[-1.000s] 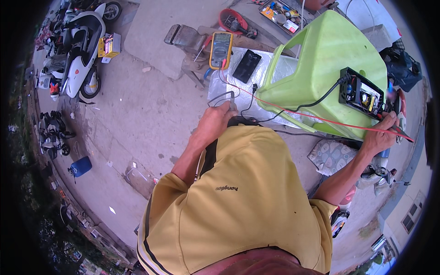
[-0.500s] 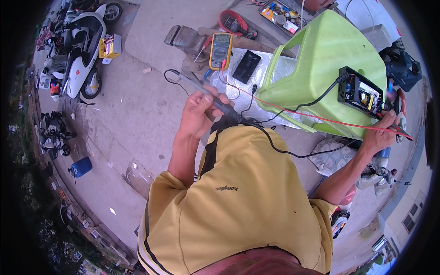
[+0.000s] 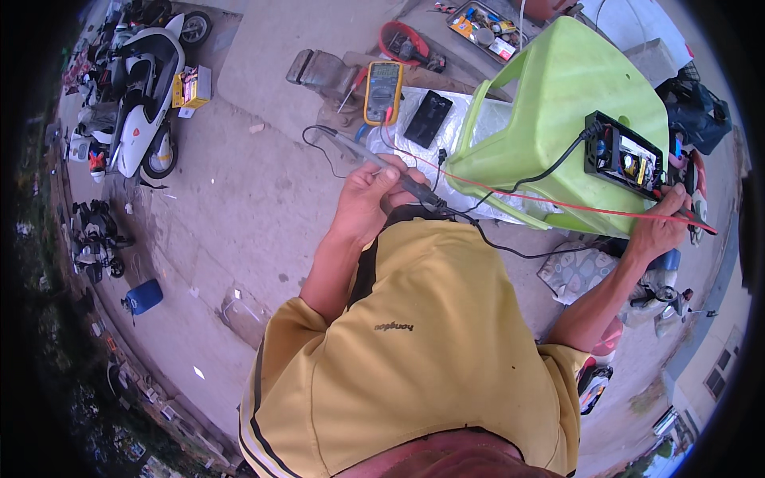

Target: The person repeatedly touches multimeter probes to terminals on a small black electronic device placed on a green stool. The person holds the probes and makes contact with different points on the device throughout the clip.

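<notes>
My left hand point(image 3: 362, 203) is closed around a grey, pen-like test probe point(image 3: 360, 151) and the black cable plug point(image 3: 420, 191) in line with it; where they meet is hidden by my fingers. At the right, my right hand point(image 3: 660, 229) pinches a red test probe point(image 3: 698, 220) beside an opened black charger case point(image 3: 592, 166) with bare electronics inside. The case rests on an upturned-looking light-green plastic stool point(image 3: 570, 88). A red lead point(image 3: 542, 203) runs across to a yellow multimeter point(image 3: 382, 94), whose display is lit. Near the meter lies a black phone point(image 3: 428, 119).
A bench vise point(image 3: 323, 73) stands left of the meter. Behind are a red bowl point(image 3: 393, 38) with a power tool and a tray of small parts point(image 3: 484, 33). A white scooter point(image 3: 139, 103) is parked at left. Black cables hang before my shirt.
My left hand has shifted slightly right and down with the grey probe and plug. The right hand has edged up a little, still holding the red probe.
</notes>
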{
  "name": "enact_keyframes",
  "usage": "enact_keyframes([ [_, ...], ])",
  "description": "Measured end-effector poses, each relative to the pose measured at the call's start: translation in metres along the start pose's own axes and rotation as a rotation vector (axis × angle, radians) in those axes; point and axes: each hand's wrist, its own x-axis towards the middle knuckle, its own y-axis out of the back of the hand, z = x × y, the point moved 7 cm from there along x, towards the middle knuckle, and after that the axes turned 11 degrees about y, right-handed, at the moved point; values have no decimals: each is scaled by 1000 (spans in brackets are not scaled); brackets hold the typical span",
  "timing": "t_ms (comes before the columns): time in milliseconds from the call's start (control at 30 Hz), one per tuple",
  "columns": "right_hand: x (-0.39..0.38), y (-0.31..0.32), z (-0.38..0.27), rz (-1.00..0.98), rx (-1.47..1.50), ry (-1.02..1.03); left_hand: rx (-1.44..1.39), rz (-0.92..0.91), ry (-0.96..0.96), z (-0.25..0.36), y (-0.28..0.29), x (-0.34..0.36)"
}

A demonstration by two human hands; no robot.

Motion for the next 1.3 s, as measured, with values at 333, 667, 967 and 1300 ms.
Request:
enact_keyframes([
  [333,-34,55,-80,284,523,208,291,230,-127,-11,11,7],
  [667,-160,-95,-199,-692,572,386,72,192,-11,-37,6,4],
  [967,-213,-98,-156,-986,689,33,22,398,6,-19,61,-6],
  [1300,-242,-38,-66,-939,390,-166,855,146,678,-52,90,-18],
])
